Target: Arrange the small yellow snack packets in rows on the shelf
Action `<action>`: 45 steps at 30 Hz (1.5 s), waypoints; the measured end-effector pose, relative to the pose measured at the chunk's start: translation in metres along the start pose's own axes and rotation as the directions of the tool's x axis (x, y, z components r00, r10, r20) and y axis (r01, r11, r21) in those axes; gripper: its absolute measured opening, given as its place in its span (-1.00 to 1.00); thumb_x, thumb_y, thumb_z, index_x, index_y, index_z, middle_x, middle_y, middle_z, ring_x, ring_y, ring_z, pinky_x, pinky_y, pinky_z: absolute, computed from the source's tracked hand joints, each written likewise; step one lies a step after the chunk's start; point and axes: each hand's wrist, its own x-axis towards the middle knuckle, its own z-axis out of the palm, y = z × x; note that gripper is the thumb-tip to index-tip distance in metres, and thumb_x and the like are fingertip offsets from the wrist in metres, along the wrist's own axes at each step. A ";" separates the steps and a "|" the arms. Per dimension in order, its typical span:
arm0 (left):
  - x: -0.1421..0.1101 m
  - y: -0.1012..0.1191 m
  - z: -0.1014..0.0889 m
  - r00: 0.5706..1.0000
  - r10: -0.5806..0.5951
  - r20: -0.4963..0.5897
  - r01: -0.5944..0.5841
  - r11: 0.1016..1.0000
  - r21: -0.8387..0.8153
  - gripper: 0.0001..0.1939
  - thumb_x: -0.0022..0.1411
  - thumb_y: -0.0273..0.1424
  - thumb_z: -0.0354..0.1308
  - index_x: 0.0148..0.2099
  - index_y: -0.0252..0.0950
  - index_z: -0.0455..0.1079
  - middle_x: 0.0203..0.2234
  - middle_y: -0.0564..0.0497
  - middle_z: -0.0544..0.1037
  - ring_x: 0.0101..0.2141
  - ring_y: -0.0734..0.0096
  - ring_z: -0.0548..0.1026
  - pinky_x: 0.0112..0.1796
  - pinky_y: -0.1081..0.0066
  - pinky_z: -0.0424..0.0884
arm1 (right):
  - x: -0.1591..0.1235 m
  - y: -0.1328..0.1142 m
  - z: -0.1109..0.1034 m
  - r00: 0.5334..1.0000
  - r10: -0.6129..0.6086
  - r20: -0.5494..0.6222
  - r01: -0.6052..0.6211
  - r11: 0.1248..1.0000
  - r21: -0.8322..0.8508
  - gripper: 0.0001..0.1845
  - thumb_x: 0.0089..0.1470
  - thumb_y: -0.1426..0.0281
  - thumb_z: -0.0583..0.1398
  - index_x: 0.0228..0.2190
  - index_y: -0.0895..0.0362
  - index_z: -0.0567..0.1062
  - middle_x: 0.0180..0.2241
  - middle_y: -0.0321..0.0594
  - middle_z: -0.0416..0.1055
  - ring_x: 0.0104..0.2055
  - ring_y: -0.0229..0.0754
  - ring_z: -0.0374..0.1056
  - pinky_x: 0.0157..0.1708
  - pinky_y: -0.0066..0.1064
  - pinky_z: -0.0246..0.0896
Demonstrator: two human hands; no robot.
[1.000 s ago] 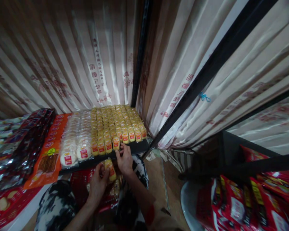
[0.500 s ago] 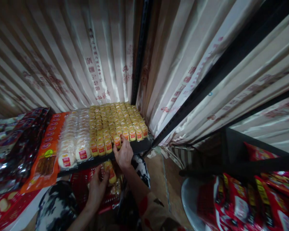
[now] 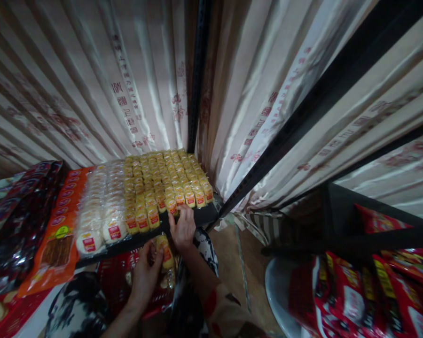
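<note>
Rows of small yellow cakes in clear wrappers (image 3: 151, 173) with red labels stand on a dark shelf (image 3: 197, 217). My right hand (image 3: 183, 228) is at the front edge of these rows, thumb and fingers closed around a front wrapped cake (image 3: 171, 205). Lower down, in front of the shelf edge, my left hand (image 3: 144, 274) holds another wrapped yellow cake (image 3: 165, 252) between thumb and fingers. Below it is a red plastic basket (image 3: 118, 270) with more wrapped pieces inside, partly hidden by my left hand and arm.
Left of the yellow rows lie white round wrapped cakes (image 3: 114, 230), an orange snack bag (image 3: 58, 234) and dark shiny packets (image 3: 17, 225). A black metal post (image 3: 245, 185) slants up at right. Red snack bags (image 3: 348, 291) fill the lower right. Pleated curtains (image 3: 155, 84) hang behind.
The view has shifted slightly, so the shelf goods appear further left. My right hand stays at the front row with its fingers on the cake; my left hand keeps its cake below the shelf edge.
</note>
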 end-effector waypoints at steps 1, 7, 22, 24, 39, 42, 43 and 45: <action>0.001 0.004 0.000 1.000 0.002 -0.007 -0.002 1.000 -0.004 -0.39 -0.01 -0.01 0.08 -0.03 -0.37 0.30 -0.26 -0.15 0.52 -0.23 0.16 0.49 -0.16 0.20 0.37 | 0.000 0.002 0.000 1.000 -0.004 0.012 0.004 1.000 -0.015 -0.82 0.14 0.31 0.06 -0.25 0.15 0.31 -0.22 -0.07 0.30 -0.08 -0.11 0.21 -0.09 -0.26 0.18; 0.016 0.034 -0.003 0.991 0.126 -0.046 -0.126 0.992 0.016 -0.55 0.04 -0.08 0.06 -0.12 -0.29 0.32 -0.40 0.00 0.50 -0.40 0.32 0.46 -0.31 0.34 0.38 | -0.002 0.012 0.005 0.997 0.006 0.080 -0.001 0.997 -0.072 -0.79 0.17 0.27 0.04 -0.33 0.14 0.36 -0.33 -0.15 0.32 -0.22 -0.17 0.24 -0.19 -0.37 0.17; 0.054 0.056 -0.003 0.890 0.449 -0.072 -0.389 0.833 0.394 -0.65 0.14 -0.25 0.01 -0.08 -0.35 0.24 -0.38 -0.04 0.39 -0.39 0.31 0.41 -0.32 0.28 0.40 | -0.001 0.015 0.009 0.994 0.028 0.108 -0.017 0.994 -0.107 -0.72 0.19 0.22 0.01 -0.40 0.12 0.38 -0.40 -0.21 0.37 -0.32 -0.21 0.27 -0.30 -0.40 0.06; 0.052 0.056 -0.002 0.865 0.501 -0.028 -0.448 0.796 0.408 -0.62 0.17 -0.28 -0.02 0.00 -0.35 0.20 -0.31 -0.09 0.41 -0.33 0.30 0.43 -0.28 0.27 0.40 | -0.001 0.015 0.009 0.993 0.029 0.115 -0.016 0.993 -0.113 -0.72 0.19 0.21 0.01 -0.39 0.12 0.38 -0.39 -0.20 0.37 -0.32 -0.21 0.27 -0.30 -0.40 0.05; 0.062 0.059 0.006 0.783 0.622 0.024 -0.528 0.644 0.553 -0.70 0.23 -0.43 -0.07 0.03 -0.30 0.17 -0.20 -0.12 0.36 -0.21 0.28 0.42 -0.21 0.25 0.42 | -0.001 0.016 0.009 0.992 0.023 0.126 -0.011 0.996 -0.093 -0.73 0.20 0.24 -0.01 -0.38 0.11 0.37 -0.39 -0.21 0.37 -0.32 -0.20 0.26 -0.29 -0.40 0.06; 0.061 0.060 0.008 0.774 0.631 0.054 -0.538 0.612 0.580 -0.71 0.24 -0.42 -0.07 0.03 -0.28 0.17 -0.15 -0.13 0.32 -0.17 0.27 0.41 -0.22 0.29 0.43 | -0.001 0.017 0.008 0.994 0.009 0.112 0.000 0.997 -0.080 -0.74 0.21 0.25 -0.02 -0.38 0.11 0.37 -0.39 -0.20 0.37 -0.31 -0.19 0.27 -0.28 -0.40 0.06; 0.062 0.060 0.009 0.777 0.627 0.061 -0.536 0.606 0.588 -0.70 0.25 -0.42 -0.08 0.04 -0.28 0.16 -0.13 -0.14 0.30 -0.16 0.27 0.41 -0.24 0.30 0.44 | -0.001 0.017 0.008 0.994 0.007 0.108 0.002 0.997 -0.079 -0.74 0.21 0.26 -0.02 -0.38 0.11 0.37 -0.39 -0.19 0.37 -0.31 -0.19 0.27 -0.28 -0.40 0.07; 0.064 0.061 0.009 0.784 0.616 0.072 -0.529 0.604 0.596 -0.69 0.27 -0.41 -0.11 0.06 -0.28 0.15 -0.10 -0.15 0.28 -0.17 0.29 0.42 -0.26 0.34 0.44 | -0.001 0.016 0.008 0.994 0.008 0.108 0.001 0.996 -0.084 -0.74 0.21 0.26 -0.02 -0.38 0.11 0.37 -0.39 -0.19 0.37 -0.31 -0.19 0.28 -0.28 -0.39 0.07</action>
